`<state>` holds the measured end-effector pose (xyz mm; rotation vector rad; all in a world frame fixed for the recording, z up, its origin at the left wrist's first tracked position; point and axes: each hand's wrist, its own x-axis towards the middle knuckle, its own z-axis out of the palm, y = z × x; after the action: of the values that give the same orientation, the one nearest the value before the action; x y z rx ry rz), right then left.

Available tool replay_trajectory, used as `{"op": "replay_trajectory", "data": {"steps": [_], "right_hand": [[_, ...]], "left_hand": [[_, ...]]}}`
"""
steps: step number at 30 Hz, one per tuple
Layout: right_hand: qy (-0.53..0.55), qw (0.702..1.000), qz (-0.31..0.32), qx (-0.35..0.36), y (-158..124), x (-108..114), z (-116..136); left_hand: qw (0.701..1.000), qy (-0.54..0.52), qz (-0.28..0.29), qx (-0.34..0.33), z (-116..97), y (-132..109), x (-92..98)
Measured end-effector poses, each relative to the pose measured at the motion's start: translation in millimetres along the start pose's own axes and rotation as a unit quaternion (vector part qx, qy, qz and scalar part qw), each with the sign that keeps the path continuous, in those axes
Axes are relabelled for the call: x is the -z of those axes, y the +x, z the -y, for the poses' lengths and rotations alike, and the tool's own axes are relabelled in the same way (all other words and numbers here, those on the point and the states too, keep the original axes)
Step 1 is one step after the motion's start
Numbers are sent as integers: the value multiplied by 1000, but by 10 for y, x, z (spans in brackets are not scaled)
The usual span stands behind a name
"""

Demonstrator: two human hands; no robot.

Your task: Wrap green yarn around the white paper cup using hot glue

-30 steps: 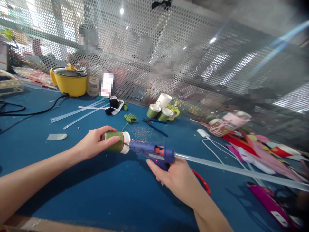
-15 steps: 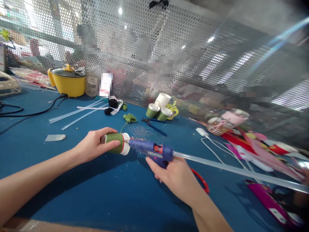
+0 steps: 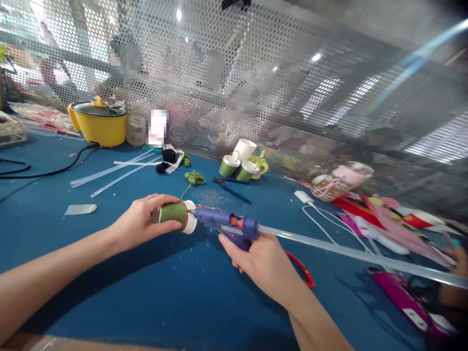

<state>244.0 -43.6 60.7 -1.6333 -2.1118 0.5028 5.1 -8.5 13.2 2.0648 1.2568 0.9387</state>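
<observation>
The blue glue gun [image 3: 228,225] is gripped tight by the right hand [image 3: 266,265], low over the blue tabletop [image 3: 164,292]. A long clear glue stick [image 3: 347,251] is stuck in its back. Its tip is pressed to the white rim of a cup wrapped in green string [image 3: 174,216]. The cup is held sideways by the left hand [image 3: 141,225], with fingers [image 3: 161,199] curled around it. Farther back, more green cups [image 3: 237,168] and a yellow pot [image 3: 98,124] are seen.

left arm: bare, in from near left | left hand [image 3: 141,224]: fingers curled in a grip | right arm: bare, from near right | right hand [image 3: 261,261]: clenched, back up
</observation>
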Motion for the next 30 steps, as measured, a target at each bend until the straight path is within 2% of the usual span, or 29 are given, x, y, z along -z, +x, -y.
{"op": "replay_trajectory", "data": {"steps": [10,19,30], "right_hand": [[12,1000,-4,1,20,-5,7],[49,999,3,-11,43,-1,57],[38,999,7,-14,51,-16,47]], "left_hand": [[997,30,0,-75,-10,-8,6],[995,37,13,-97,16,-23,-19],[990,45,6,-133,38,-29,-39]]}}
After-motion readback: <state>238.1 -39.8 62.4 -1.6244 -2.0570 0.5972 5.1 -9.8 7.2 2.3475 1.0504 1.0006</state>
